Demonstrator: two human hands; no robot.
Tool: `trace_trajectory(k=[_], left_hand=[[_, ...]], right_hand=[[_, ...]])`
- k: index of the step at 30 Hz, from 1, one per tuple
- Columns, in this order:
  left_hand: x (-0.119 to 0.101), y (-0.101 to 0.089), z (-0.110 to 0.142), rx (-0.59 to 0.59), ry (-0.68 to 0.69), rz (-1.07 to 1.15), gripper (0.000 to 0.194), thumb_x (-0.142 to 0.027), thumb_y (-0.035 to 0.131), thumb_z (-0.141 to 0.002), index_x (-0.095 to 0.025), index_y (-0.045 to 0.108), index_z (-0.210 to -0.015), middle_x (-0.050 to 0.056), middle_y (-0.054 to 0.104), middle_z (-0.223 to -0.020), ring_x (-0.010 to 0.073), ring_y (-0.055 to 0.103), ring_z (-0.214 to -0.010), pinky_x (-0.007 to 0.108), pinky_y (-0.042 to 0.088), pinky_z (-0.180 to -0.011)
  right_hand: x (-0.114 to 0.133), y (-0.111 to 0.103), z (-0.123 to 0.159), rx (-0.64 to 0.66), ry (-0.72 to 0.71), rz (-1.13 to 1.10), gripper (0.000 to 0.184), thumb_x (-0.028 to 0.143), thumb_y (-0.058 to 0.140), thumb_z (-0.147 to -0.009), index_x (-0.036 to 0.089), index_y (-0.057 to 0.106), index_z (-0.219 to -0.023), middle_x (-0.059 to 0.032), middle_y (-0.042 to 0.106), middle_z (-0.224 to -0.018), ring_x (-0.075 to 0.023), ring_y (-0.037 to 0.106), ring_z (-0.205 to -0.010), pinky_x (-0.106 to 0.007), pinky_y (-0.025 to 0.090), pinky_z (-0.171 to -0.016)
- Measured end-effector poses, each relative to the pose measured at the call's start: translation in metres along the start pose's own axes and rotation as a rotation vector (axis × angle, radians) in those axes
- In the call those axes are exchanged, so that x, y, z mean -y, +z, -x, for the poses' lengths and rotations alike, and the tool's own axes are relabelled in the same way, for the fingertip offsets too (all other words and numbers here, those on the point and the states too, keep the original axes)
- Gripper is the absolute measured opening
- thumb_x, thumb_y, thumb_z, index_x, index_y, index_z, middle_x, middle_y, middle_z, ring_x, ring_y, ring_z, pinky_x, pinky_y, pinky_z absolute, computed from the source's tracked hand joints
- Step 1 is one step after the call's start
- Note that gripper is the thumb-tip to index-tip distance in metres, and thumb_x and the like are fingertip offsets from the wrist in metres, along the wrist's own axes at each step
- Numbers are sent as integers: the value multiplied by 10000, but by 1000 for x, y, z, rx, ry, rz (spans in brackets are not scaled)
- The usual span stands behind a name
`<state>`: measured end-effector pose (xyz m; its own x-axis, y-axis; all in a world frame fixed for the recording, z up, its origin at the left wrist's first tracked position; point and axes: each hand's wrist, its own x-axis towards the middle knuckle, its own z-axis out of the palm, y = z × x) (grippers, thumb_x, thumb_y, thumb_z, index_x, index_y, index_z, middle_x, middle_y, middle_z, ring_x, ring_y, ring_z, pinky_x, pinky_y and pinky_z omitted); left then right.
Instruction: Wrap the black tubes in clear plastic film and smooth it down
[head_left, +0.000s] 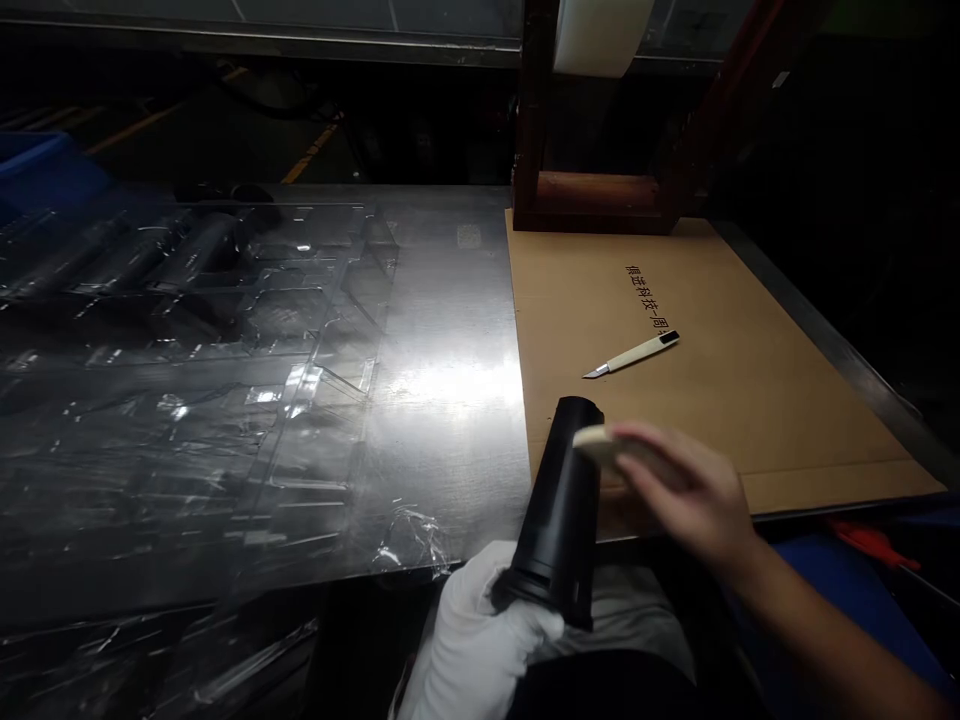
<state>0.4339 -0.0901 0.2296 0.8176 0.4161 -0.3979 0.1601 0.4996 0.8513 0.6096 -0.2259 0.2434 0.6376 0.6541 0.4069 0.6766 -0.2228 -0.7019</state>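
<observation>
A black plastic tube-shaped part (559, 500) slants up and away from me, its near end gripped by my left hand (484, 630) in a white glove. My bare right hand (694, 490) pinches a flat cream-coloured piece (598, 444), whose rounded tip lies against or just over the tube's upper right side. Motion blurs that hand, and I cannot make out what kind of tool the cream piece is. Beyond the tube, a craft knife (634, 354) with a cream handle rests on the cardboard, blade pointing left.
Brown cardboard (750, 400) covers the metal table's (442, 300) right part. Clear plastic trays (300, 300) fill the left, with dark parts in the far one. A reddish-brown frame (600, 215) holding a white roll (602, 35) stands at the back. A red-handled tool (870, 543) lies lower right.
</observation>
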Motion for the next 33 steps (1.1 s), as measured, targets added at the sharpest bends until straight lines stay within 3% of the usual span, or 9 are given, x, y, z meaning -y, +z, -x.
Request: trace_trajectory(k=[3,8,12,16,23,33], left_hand=[[-4,3,0,-45,-69,16,133,-173,772,-576,-145,679,-666,-5,622,-597,141,546,-570,240,442,-560],[-11,8,-1,-96,-129,11,106,-120,759,-544,-135,670,-600,-17,600,-529,112,520,-511,207,412,-511],[-15,9,-2,-118,-121,26,104,-148,774,-553,-134,681,-600,-17,596,-534,99,506,-500,200,400,-501],[-17,12,-2,-71,-148,51,127,-164,790,-567,-145,664,-566,-13,603,-509,111,524,-479,211,419,-485],[-17,11,-1,-109,-141,12,123,-146,795,-542,-151,677,-577,-16,609,-510,114,532,-484,212,431,-492],[-12,9,1,-184,-122,10,230,-289,847,-508,-160,694,-621,-6,617,-538,144,553,-512,245,467,-512]], right_hand=[[0,1,1,73,-50,-37,356,89,568,-831,259,602,-1141,0,694,-1010,-141,658,-889,-245,538,-782],[-17,2,-19,-73,77,54,267,179,589,-840,270,634,-1087,-4,690,-1052,-178,654,-929,-305,528,-835],[-14,0,-27,86,4,8,296,164,560,-851,274,611,-1121,-5,695,-1032,-176,658,-914,-299,533,-802],[-10,2,-33,19,16,64,270,186,534,-865,269,618,-1108,-10,689,-1058,-187,650,-954,-321,521,-849],[-15,7,-37,20,3,97,279,160,529,-868,260,606,-1117,-7,688,-1051,-173,648,-949,-298,514,-843],[-12,11,-36,4,-20,113,274,166,517,-874,260,601,-1117,-14,688,-1053,-183,647,-955,-316,514,-850]])
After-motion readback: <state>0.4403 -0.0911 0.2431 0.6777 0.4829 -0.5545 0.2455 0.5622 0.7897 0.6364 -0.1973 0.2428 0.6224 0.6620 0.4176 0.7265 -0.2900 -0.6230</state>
